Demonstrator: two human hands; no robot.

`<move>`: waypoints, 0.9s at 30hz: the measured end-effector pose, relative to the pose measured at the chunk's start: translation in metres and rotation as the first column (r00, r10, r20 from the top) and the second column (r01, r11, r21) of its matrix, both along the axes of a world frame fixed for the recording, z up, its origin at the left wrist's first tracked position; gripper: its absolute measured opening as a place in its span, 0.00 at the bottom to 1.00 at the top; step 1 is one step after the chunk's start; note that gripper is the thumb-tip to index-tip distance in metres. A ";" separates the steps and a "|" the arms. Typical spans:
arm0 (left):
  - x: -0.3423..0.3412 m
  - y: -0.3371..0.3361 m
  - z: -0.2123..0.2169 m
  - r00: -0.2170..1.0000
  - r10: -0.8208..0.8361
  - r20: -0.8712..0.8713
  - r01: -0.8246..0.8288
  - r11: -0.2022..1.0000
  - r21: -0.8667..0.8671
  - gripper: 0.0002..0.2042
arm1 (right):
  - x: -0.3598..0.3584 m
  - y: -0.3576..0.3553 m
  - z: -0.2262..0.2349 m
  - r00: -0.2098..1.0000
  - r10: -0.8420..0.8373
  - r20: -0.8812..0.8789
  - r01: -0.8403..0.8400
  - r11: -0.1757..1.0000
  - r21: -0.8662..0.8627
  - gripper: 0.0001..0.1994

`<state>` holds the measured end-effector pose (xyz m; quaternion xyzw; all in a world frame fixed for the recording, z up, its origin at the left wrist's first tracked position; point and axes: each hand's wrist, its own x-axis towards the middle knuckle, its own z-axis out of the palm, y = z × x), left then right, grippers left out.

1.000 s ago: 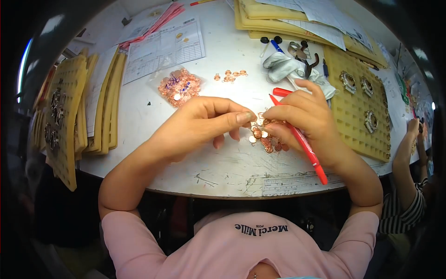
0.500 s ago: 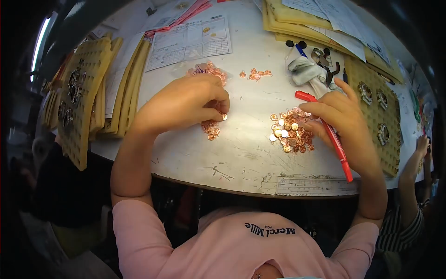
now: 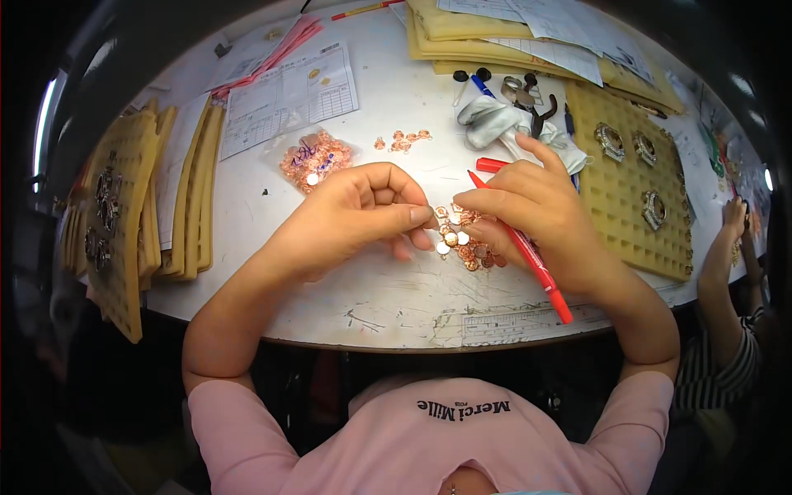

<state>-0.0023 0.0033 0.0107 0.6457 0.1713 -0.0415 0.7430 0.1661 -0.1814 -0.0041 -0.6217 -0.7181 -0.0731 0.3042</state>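
A small heap of copper-coloured round pieces (image 3: 467, 246) lies on the white table (image 3: 388, 297) between my hands. My left hand (image 3: 356, 213) rests at the heap's left edge, thumb and forefinger pinched together over the pieces; whether a piece is between them I cannot tell. My right hand (image 3: 528, 210) covers the heap's right side and holds a red pen (image 3: 538, 266) that runs back under the palm toward the table's front edge. Its fingertips touch the pieces.
A clear bag of copper pieces (image 3: 312, 157) and a few loose ones (image 3: 403, 140) lie farther back. Yellow grid trays (image 3: 627, 186) with metal rings stand right, stacked trays (image 3: 140, 206) left. Papers, a white cloth (image 3: 495, 120), pliers and pens lie behind. Another person's arm (image 3: 726, 264) is at right.
My left hand was away from the heap, further left, half a second ago; it has come back right to it. My right hand has closed over the pieces again.
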 end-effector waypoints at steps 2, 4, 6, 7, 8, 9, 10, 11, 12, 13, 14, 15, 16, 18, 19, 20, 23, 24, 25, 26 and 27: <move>0.002 0.001 -0.008 1.000 -0.021 -0.003 0.020 0.988 -0.155 0.06 | -0.002 0.000 -0.001 1.000 0.011 -0.022 -0.011 1.000 0.017 0.14; 0.002 -0.001 -0.011 0.999 -0.038 -0.004 0.036 0.969 -0.244 0.11 | -0.003 0.003 -0.003 0.999 0.027 -0.031 -0.025 0.998 0.055 0.15; 0.002 -0.005 -0.016 0.997 -0.034 0.074 0.051 0.968 -0.246 0.17 | -0.005 0.004 -0.004 0.997 0.052 -0.053 -0.049 0.997 0.060 0.15; 0.002 -0.009 -0.013 0.997 -0.020 0.073 0.035 0.977 -0.212 0.21 | -0.007 0.004 -0.004 0.997 0.057 -0.047 -0.055 0.997 0.046 0.16; 0.002 -0.010 -0.014 0.994 -0.028 0.102 0.051 0.972 -0.229 0.22 | -0.009 0.004 -0.005 0.996 0.068 -0.065 -0.064 0.997 0.048 0.16; 0.002 -0.011 -0.015 0.991 -0.036 0.130 0.068 0.967 -0.245 0.22 | -0.011 0.004 -0.007 0.993 0.078 -0.083 -0.074 0.996 0.050 0.16; 0.002 -0.011 -0.014 0.991 -0.056 0.122 0.081 0.975 -0.205 0.22 | -0.012 0.004 -0.009 0.989 0.091 -0.116 -0.088 0.995 0.038 0.16; 0.002 -0.012 -0.014 0.991 -0.058 0.122 0.082 0.975 -0.207 0.22 | -0.011 0.005 -0.011 0.990 0.093 -0.107 -0.089 0.995 0.043 0.15; 0.002 -0.012 -0.015 0.994 -0.035 0.100 0.058 0.971 -0.234 0.22 | -0.010 0.005 -0.012 0.991 0.094 -0.098 -0.090 0.995 0.048 0.14; 0.002 -0.011 -0.016 0.997 -0.014 0.077 0.034 0.965 -0.260 0.22 | -0.010 0.004 -0.009 0.989 0.091 -0.117 -0.086 0.995 0.043 0.12; 0.001 -0.008 -0.018 0.995 -0.043 0.087 0.066 0.955 -0.288 0.22 | -0.009 0.004 -0.010 0.986 0.085 -0.142 -0.079 0.996 0.043 0.11; 0.001 -0.006 -0.019 0.996 -0.034 0.078 0.058 0.946 -0.319 0.22 | -0.008 0.005 -0.010 0.983 0.078 -0.167 -0.072 0.996 0.044 0.10; 0.001 -0.006 -0.020 0.997 -0.027 0.069 0.049 0.936 -0.348 0.22 | -0.006 0.006 -0.010 0.981 0.087 -0.175 -0.077 0.995 0.061 0.09; 0.000 -0.007 -0.016 0.997 -0.068 0.018 0.071 0.945 -0.318 0.18 | -0.005 0.006 -0.010 0.981 0.081 -0.175 -0.069 0.995 0.076 0.09; -0.001 -0.007 -0.018 0.993 -0.114 0.016 0.113 0.949 -0.293 0.17 | -0.005 0.005 -0.009 0.982 0.079 -0.174 -0.068 0.995 0.067 0.09; -0.001 -0.008 -0.018 0.991 -0.133 -0.003 0.127 0.954 -0.271 0.14 | -0.004 0.006 -0.011 0.984 0.079 -0.160 -0.064 0.993 0.096 0.09; -0.002 -0.006 -0.023 0.989 -0.143 0.027 0.144 0.936 -0.323 0.12 | -0.005 0.006 -0.010 0.986 0.072 -0.148 -0.060 0.994 0.087 0.08; -0.002 -0.006 -0.022 0.991 -0.132 0.034 0.136 0.936 -0.323 0.12 | -0.005 0.006 -0.010 0.987 0.069 -0.144 -0.057 0.994 0.089 0.08; -0.003 -0.005 -0.022 0.992 -0.122 0.042 0.129 0.937 -0.324 0.12 | -0.006 0.006 -0.010 0.987 0.068 -0.147 -0.056 0.995 0.088 0.09; -0.002 -0.006 -0.020 0.993 -0.117 0.023 0.119 0.947 -0.300 0.12 | -0.005 0.006 -0.010 0.987 0.064 -0.149 -0.052 0.995 0.085 0.09; -0.002 -0.006 -0.020 0.994 -0.111 0.016 0.110 0.945 -0.309 0.12 | -0.005 0.006 -0.011 0.987 0.055 -0.149 -0.042 0.995 0.087 0.10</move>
